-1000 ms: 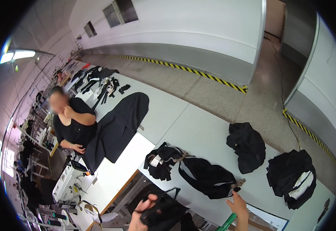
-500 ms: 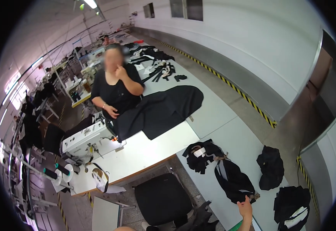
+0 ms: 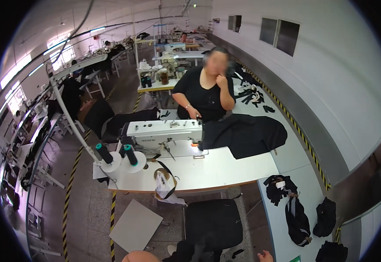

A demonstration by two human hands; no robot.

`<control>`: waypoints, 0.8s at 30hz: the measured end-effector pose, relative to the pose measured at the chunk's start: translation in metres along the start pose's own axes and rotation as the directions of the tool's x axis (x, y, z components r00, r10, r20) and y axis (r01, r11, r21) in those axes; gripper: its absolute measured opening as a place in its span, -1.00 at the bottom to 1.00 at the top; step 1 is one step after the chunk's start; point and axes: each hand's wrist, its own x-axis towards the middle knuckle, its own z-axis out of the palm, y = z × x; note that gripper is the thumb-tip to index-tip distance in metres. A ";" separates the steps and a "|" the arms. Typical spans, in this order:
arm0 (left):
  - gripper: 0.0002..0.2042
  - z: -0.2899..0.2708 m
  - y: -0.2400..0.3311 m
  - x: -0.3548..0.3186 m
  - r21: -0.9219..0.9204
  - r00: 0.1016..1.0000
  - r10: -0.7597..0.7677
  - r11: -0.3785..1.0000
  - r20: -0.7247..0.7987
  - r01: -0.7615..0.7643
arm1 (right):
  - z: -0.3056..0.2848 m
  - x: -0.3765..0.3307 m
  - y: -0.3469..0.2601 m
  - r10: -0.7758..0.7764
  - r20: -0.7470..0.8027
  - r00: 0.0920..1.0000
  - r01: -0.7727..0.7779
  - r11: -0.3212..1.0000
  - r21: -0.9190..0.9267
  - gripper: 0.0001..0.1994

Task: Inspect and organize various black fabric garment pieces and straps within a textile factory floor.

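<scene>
Right hand [image 3: 265, 257]: cropped by the lower edge at 5 o'clock, well apart from the left arm; its grip cannot be told.
Left arm [image 3: 141, 256]: bare skin at 7 o'clock; the hand's state cannot be made out.
Tied black bundle [image 3: 297, 222]: at 4 o'clock, on the pale table [image 3: 272, 217] near the right hand.
Chair [image 3: 213, 223]: black, between 5 and 6 o'clock.
Co-worker [image 3: 205, 94]: seated at 1 o'clock, one hand raised to the face, behind a white sewing machine [image 3: 164, 132].

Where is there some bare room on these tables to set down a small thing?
The white sewing table has a free patch between the white bag and the black cloth. Crowded: its left end, by thread cones; the near end of the grey table, by black bundles.
</scene>
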 end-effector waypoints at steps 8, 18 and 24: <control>-0.79 -0.007 0.018 -0.132 0.575 0.760 0.240 0.791 -0.605 0.208 | 0.064 -0.033 -0.106 -0.149 0.109 0.983 0.156 0.986 -0.058 -0.49; -0.70 -0.065 0.023 -0.172 0.522 0.013 0.524 0.851 -0.852 -0.058 | 0.039 -0.111 -0.368 -0.746 0.150 0.649 0.423 0.518 0.743 -0.65; -0.74 -0.065 0.010 -0.172 0.661 -0.156 0.661 0.748 -0.734 0.061 | 0.024 -0.146 -0.437 -0.858 0.135 0.495 0.478 0.399 0.783 -0.56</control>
